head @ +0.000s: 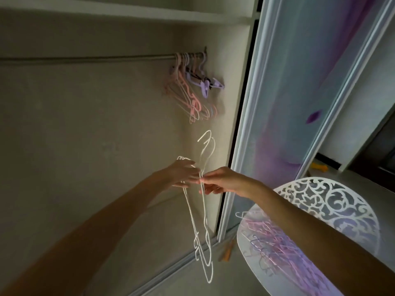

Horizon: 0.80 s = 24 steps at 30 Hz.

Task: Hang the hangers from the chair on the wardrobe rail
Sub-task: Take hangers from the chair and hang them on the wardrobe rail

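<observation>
Wardrobe interior (85, 124) fills most of the view, dim, w/ a shelf (128, 12) across the top and a sliding door (288, 92), frosted w/ purple swirls, at the right. Wardrobe rail (85, 59) runs horizontally under the shelf; pink and purple hangers (190, 86) are bunched at its right end, close to the side wall. White chair (333, 201) w/ a cut-out scroll back stands at lower right, just outside the door track; a loose pile of pink, purple and white hangers (277, 240) lies on its seat. Both arms reach fwd below the rail. White wire hangers (204, 210), a few together, hang between the hands, hooks pointing up, shoulders trailing down twd the floor. Left hand (181, 174) has fingers curled round the wires near the necks. Right hand (222, 181) pinches a wire w/ thumb and fingertips, touching the left. Small orange object (227, 251) lies on the floor by the track, too blurred to tell what.
</observation>
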Motion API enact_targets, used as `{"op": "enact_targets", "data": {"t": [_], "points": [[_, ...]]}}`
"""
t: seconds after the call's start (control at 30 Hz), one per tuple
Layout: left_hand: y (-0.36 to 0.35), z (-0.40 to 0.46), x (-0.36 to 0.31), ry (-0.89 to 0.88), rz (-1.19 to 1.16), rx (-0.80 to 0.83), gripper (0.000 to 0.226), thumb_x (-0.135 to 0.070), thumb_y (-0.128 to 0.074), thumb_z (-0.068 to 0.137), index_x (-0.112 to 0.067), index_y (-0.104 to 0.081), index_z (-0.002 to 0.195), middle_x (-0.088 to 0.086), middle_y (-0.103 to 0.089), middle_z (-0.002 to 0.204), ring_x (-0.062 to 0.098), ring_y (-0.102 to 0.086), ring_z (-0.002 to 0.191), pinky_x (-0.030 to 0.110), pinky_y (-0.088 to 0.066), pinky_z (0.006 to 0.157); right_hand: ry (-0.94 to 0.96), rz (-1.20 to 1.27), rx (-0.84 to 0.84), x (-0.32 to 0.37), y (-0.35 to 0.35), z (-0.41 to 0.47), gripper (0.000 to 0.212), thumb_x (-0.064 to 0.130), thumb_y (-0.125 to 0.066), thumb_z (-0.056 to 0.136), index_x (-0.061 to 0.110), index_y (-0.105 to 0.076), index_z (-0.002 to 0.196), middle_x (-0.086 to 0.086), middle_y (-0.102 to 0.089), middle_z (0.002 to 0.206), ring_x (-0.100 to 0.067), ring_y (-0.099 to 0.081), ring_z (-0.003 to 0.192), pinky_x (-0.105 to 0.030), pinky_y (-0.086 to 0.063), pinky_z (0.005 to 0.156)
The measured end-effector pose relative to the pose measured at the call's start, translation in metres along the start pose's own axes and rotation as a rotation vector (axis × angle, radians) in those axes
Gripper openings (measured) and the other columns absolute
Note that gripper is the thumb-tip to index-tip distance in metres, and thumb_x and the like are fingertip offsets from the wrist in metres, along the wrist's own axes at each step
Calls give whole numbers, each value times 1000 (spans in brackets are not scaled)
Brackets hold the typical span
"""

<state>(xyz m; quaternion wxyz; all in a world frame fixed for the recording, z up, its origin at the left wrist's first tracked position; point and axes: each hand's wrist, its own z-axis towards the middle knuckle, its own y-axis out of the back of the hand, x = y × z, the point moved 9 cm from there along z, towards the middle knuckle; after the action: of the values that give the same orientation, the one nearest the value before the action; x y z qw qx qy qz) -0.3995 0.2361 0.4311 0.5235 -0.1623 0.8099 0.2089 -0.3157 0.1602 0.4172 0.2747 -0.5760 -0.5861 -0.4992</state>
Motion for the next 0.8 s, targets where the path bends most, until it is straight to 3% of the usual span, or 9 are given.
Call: {"op": "enact_targets", "data": {"t": [0.07, 0.1, 0.23, 0.3, 0.4, 0.53, 0.6, 0.7, 0.8], "points": [[32, -3, 2, -41, -72, -47, 12, -15, -47, 96, -25, -53, 98, -16, -71, 64, -1, -67, 55, 24, -44, 74, 27, -15, -11, 17, -18, 7, 23, 24, -61, 89, 9, -68, 106, -1, -72, 80, -2, -67, 63, -10, -48, 55], [44, -5, 2, -62, -76, -61, 11, -16, -51, 94, -26, -53, 99, -17, -71, 64, -3, -67, 56, 25, -45, 76, 44, -22, -11, 24, -25, 9, 25, 24, -62, 89, 8, -67, 107, -2, -73, 82, -2, -67, 64, -10, -48, 55], [69, -9, 5, -99, -90, -75, 33, -13, -56, 92, -29, -48, 119, -5, -68, 92, -2, -66, 61, 25, -49, 78, 94, -49, 5, 42, -46, 23, 27, 24, -61, 90, 8, -67, 110, -3, -72, 83, -3, -66, 64, -8, -46, 53], [75, -6, 7, -97, -97, -85, 38, -15, -54, 93, -28, -46, 128, -3, -63, 94, 0, -64, 68, 21, -51, 73, 100, -51, 27, 49, -51, 31, 27, 24, -60, 90, 8, -66, 111, -3, -72, 82, -2, -65, 62, -9, -46, 53], [91, 7, 0, -117, -68, -163, 34, -14, -54, 94, -22, -53, 127, -6, -61, 78, -6, -61, 54, 12, -52, 58, 126, -81, 26, 60, -48, 52, 26, 24, -58, 92, 9, -66, 112, -2, -72, 81, -2, -64, 57, -11, -46, 53], [132, 29, -16, -134, -90, -344, 30, -3, -55, 91, -5, -60, 121, -15, -65, 51, -7, -60, 44, 10, -48, 49, 151, -147, -46, 73, -25, 88, 27, 21, -55, 93, 3, -66, 111, -3, -70, 75, -3, -60, 52, -13, -49, 54], [143, 38, -24, -142, -131, -333, 29, -3, -54, 91, -5, -60, 120, -14, -69, 58, -5, -64, 52, 11, -52, 57, 161, -186, -40, 81, -15, 100, 27, 20, -54, 94, 2, -67, 109, -5, -68, 74, -5, -60, 53, -14, -50, 57], [157, 54, -45, -154, -182, -333, 28, -7, -58, 89, -11, -60, 117, -2, -68, 86, 5, -66, 71, 19, -53, 74, 200, -216, -27, 104, 2, 128, 23, 17, -52, 95, 3, -68, 102, -4, -66, 70, -2, -59, 48, -12, -48, 51], [184, 69, -61, -184, -265, -478, 25, -7, -63, 85, -12, -63, 110, 1, -64, 79, 3, -64, 60, 17, -54, 63, 252, -209, -128, 131, 25, 158, 20, 13, -50, 96, 5, -68, 92, -4, -63, 65, -2, -49, 41, -10, -42, 45]]}}
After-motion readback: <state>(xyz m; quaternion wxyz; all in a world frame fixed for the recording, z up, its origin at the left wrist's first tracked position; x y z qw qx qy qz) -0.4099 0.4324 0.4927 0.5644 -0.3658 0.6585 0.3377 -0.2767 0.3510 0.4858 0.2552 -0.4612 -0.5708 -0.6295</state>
